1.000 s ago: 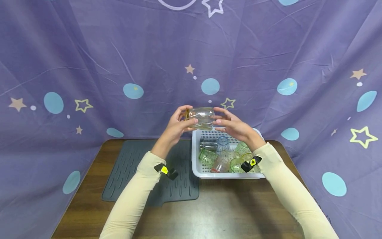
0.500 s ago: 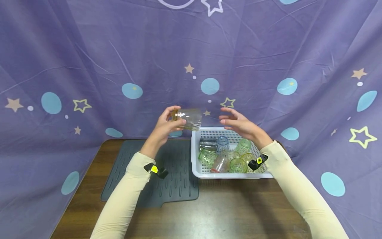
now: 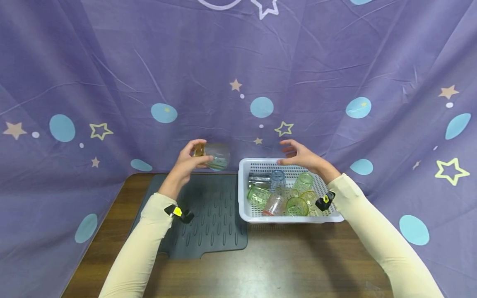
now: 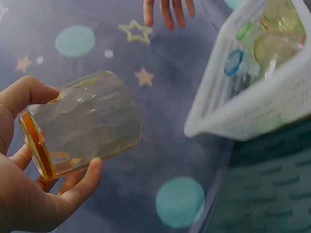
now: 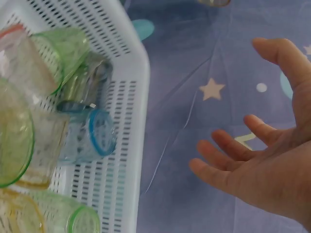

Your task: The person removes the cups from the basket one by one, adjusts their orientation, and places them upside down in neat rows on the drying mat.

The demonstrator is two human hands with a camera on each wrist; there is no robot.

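Note:
My left hand (image 3: 186,160) grips a clear drinking glass (image 4: 92,124) by its amber base. The glass lies sideways in the air over the far part of the grey drying mat (image 3: 212,215), its mouth toward the right. Thumb and fingers curl round the base end in the left wrist view. My right hand (image 3: 302,158) hangs over the back of the white basket (image 3: 244,207), fingers apart and loosely bent, holding nothing. Inside the basket lie several glasses, among them a blue glass (image 5: 90,136), a green glass (image 3: 297,206) and a pink-rimmed glass (image 3: 274,203).
The mat and basket sit side by side on a brown wooden table (image 3: 261,265). A purple curtain (image 3: 208,74) with stars and dots hangs behind and at both sides. Each wrist wears a black strap (image 3: 180,213).
The glass has left the right hand's fingertips and moved left and slightly down with my left hand, from near the basket to over the mat. My right hand has drawn a little right.

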